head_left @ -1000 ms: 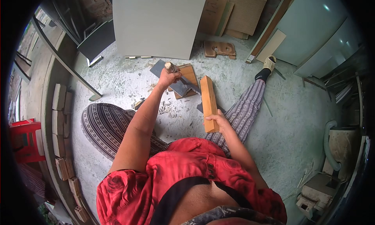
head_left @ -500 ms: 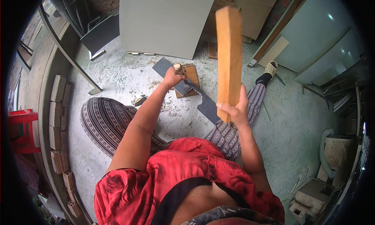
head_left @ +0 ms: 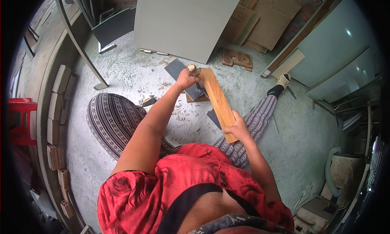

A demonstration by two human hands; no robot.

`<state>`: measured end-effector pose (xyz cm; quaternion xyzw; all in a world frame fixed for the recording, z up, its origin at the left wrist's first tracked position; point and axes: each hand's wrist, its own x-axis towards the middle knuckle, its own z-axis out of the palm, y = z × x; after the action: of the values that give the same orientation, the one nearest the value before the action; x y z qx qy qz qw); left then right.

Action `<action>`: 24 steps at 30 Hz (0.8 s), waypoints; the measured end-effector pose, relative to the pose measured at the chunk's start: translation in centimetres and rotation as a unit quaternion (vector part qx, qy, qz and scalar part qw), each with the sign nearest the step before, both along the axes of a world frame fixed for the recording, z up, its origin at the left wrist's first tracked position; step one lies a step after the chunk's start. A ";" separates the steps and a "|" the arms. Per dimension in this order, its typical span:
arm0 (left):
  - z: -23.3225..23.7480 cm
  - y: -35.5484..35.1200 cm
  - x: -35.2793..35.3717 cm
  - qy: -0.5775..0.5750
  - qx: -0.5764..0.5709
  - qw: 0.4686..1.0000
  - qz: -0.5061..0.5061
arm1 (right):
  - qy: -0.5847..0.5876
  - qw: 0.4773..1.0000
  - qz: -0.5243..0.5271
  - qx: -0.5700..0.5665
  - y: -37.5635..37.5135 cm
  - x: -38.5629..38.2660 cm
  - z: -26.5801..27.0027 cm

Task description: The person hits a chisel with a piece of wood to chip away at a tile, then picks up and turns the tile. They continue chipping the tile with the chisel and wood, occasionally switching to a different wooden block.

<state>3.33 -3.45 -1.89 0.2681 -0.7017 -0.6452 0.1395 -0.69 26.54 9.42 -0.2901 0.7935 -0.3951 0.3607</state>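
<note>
My left hand [head_left: 186, 80] is closed around the worn handle of a chisel [head_left: 192, 67], held upright over a dark grey slab [head_left: 174, 67] with a jagged broken-out part. The chisel's lower end is mostly hidden. My right hand [head_left: 238, 129] grips the near end of a long squared wooden block [head_left: 219, 102]. The block slants away from me, its far end beside my left hand and the chisel handle. It covers much of the slab; another slab piece [head_left: 214, 118] shows under its near half. Part of a brown wooden board [head_left: 190, 99] peeks out beneath the slab.
Stone chips [head_left: 178, 115] litter the floor between my legs. A large grey panel [head_left: 185, 23] leans ahead, with cardboard [head_left: 272, 15] behind to its right. A notched brown block [head_left: 236, 58] lies nearby. Bricks [head_left: 53, 130] line the left edge, beside a red stool [head_left: 22, 116].
The wooden block has swung down from a raised, upright position to lie slanted beside the chisel. My left hand still holds the chisel over the slab. The view has shifted slightly.
</note>
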 end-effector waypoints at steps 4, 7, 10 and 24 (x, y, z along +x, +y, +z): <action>-0.3 -0.3 -1.2 -0.008 -0.032 0.999 -0.023 | -0.036 0.989 -0.049 -0.136 -1.8 0.3 4.9; 0.5 0.6 -1.3 -0.030 -0.079 0.996 -0.037 | 0.015 0.966 -0.075 -0.246 -4.2 1.2 10.2; 1.7 1.5 -1.5 -0.039 -0.106 0.992 -0.056 | 0.126 0.955 -0.068 -0.259 -4.6 1.6 11.4; 2.6 1.8 -1.4 -0.074 -0.121 0.988 -0.065 | -0.026 0.981 -0.086 -0.175 -3.2 -0.2 3.9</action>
<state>1.98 -1.68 0.67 0.2503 -0.7990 -0.5414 0.0766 -0.94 23.33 13.36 -0.2689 0.7246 -0.5645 0.2898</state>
